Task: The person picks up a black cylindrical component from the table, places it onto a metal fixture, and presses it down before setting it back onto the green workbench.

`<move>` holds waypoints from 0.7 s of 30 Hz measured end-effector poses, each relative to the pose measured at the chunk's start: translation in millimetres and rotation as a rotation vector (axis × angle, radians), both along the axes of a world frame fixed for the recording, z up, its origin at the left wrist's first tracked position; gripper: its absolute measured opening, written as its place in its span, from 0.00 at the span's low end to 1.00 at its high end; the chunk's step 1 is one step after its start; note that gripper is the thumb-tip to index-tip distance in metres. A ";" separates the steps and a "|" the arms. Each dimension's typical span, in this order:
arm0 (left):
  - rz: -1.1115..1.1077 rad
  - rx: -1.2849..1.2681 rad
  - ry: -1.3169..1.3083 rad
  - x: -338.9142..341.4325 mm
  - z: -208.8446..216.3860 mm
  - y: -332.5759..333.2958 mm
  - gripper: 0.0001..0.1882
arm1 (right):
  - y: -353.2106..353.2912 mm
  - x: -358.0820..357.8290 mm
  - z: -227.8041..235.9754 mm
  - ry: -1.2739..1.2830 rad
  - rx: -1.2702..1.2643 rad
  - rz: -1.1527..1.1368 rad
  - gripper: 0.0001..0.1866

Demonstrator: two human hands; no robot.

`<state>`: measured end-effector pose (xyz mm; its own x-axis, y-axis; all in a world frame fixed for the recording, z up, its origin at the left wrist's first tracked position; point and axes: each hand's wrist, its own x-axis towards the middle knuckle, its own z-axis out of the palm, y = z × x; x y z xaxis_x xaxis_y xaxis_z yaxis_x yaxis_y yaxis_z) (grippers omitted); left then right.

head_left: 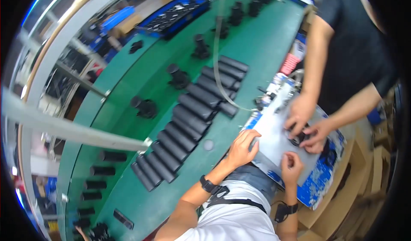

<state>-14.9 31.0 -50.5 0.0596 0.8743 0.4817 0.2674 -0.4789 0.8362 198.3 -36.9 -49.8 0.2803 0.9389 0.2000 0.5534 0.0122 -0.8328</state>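
My left hand (244, 147) is at the near left edge of a pale sheet-covered work surface (269, 132). Its fingers are bent but apart from the thumb, and nothing shows in them. My right hand (292, 168) is over the near edge of that surface, fingers curled in toward the thumb; whatever is inside, if anything, is hidden. Just beyond it, a co-worker's two hands (314, 138) hold a small black part (296, 139) against the sheet. Small metal and black pieces (269, 93) lie at the sheet's far end.
On the green bench (214, 168) at my left lies a long row of black cylinders (188, 117). Black flanged parts (173, 76) stand behind it. A pale hose (217, 70) hangs across. Cardboard boxes (364, 177) are at right; a blue tray (175, 16) is far off.
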 end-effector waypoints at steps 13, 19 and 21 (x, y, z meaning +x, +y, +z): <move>0.003 0.204 0.240 36.2 -10.6 1.1 0.09 | 1.6 -7.9 22.1 -0.053 0.074 -0.026 0.04; 0.011 0.220 0.239 37.3 -12.4 0.0 0.08 | 2.1 -6.8 23.0 -0.068 0.067 -0.014 0.04; 0.013 0.215 0.237 38.2 -12.6 -0.5 0.08 | 1.9 -6.7 23.5 -0.070 0.064 -0.016 0.04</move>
